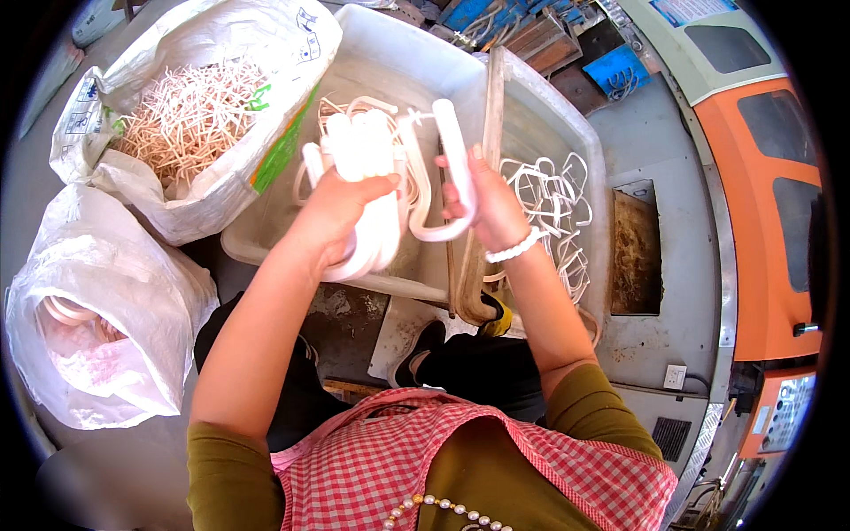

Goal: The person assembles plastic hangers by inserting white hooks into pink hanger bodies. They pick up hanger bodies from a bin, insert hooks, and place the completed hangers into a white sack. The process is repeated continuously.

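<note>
In my left hand (335,217) is a bundle of thick, glossy white plastic pieces with curved ends (361,146); my fingers are wrapped round it. My right hand (489,202) grips a single white J-shaped plastic piece (452,137) just right of the bundle, its bend toward me. Both hands are over a large whitish plastic tub (403,53). More cream-coloured curved pieces show behind the bundle, partly hidden by it. A wooden board (492,102) crosses the tub beside my right hand.
Thin white plastic strips (562,199) lie tangled in the tub right of the board. At left stand a woven sack (288,40) of cream plastic scraps (190,115) and a smaller white sack (97,234). An orange and grey machine (753,230) stands at right.
</note>
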`<action>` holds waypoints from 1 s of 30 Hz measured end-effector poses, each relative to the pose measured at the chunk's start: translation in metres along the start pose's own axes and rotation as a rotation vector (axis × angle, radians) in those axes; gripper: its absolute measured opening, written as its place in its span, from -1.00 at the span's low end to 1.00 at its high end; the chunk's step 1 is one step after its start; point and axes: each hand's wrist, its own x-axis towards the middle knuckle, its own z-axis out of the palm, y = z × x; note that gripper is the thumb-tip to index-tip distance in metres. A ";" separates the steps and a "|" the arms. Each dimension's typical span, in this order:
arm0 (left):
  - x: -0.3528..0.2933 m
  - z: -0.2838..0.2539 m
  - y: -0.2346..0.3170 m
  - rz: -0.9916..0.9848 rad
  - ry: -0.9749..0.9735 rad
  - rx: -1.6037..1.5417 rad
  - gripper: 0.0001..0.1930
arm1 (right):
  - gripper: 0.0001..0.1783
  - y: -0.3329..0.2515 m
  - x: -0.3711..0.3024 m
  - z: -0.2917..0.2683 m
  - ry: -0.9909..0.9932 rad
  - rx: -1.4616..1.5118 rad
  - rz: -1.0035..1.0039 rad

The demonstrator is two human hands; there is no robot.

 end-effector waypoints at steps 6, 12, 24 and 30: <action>-0.007 0.008 0.004 -0.072 -0.087 -0.255 -0.63 | -0.33 0.029 -0.003 0.056 -0.150 -0.263 -0.520; -0.015 0.004 0.009 -0.025 -0.125 -0.214 -0.57 | -0.48 0.001 -0.020 0.047 0.059 -0.367 -0.340; -0.015 0.011 0.005 0.058 -0.239 0.103 -0.62 | -0.58 -0.013 0.044 0.009 -0.094 0.661 0.087; -0.006 0.005 -0.003 0.212 -0.112 0.374 -0.71 | -0.86 -0.014 0.009 0.048 0.549 -0.191 -0.774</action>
